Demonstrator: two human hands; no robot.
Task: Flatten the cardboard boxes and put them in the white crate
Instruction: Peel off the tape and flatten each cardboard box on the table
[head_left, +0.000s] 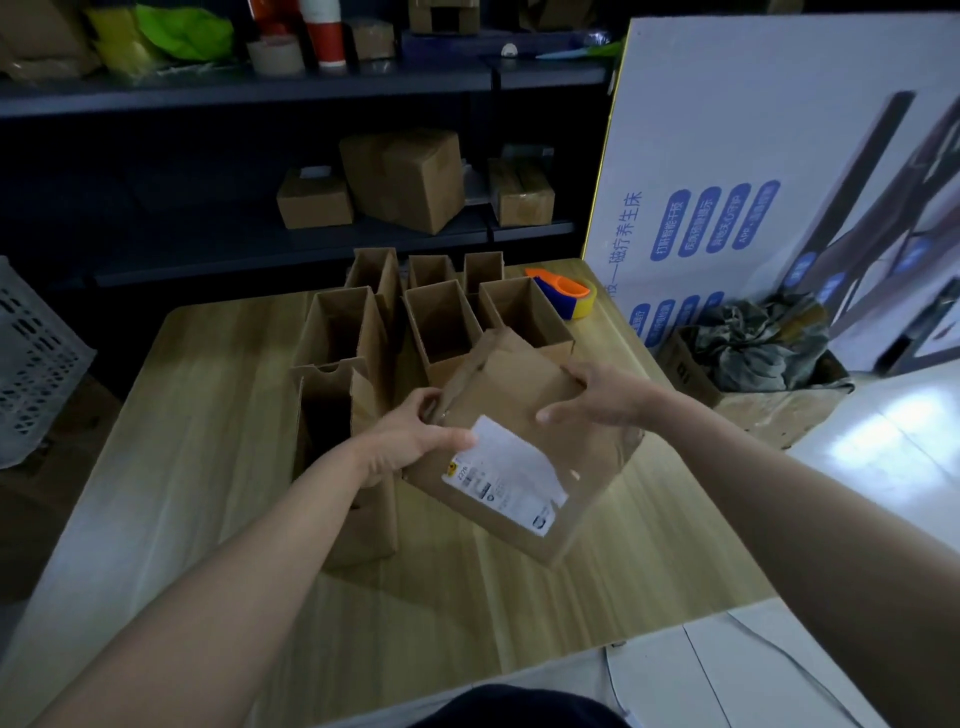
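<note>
Nearest you: wooden table (208, 493), pale grain, with both of your forearms reaching out over it.

Your left hand (415, 434) grips the left edge of the labelled box (514, 384). The fingers curl round the edge and the thumb lies on top, just beside the white shipping label (506, 475).

Your right hand (597, 397) holds the box's far right corner. The thumb lies flat on the top face and the fingers wrap over the edge.

The labelled box is closed and tilted, sitting in the middle of the table with its near corner low. You cannot tell whether that corner touches the wood.

Left of it, partly under your left wrist, stands a tall box (332, 415) with its top open.

Behind it is a cluster of open boxes (444, 325), upright, in two rows, standing close together.

Right of the cluster, at the table's far edge, is an orange and blue tape dispenser (569, 296).

At the left frame edge, off the table, is the white crate (31, 358), with perforated walls. It is well apart from the labelled box.

On the floor to the right is a carton (685, 369) holding a bundle of cloth, and a white printed board (753, 130) leans behind it.

Farthest back is a dark shelf (260, 93) carrying sealed cartons and tape rolls.
</note>
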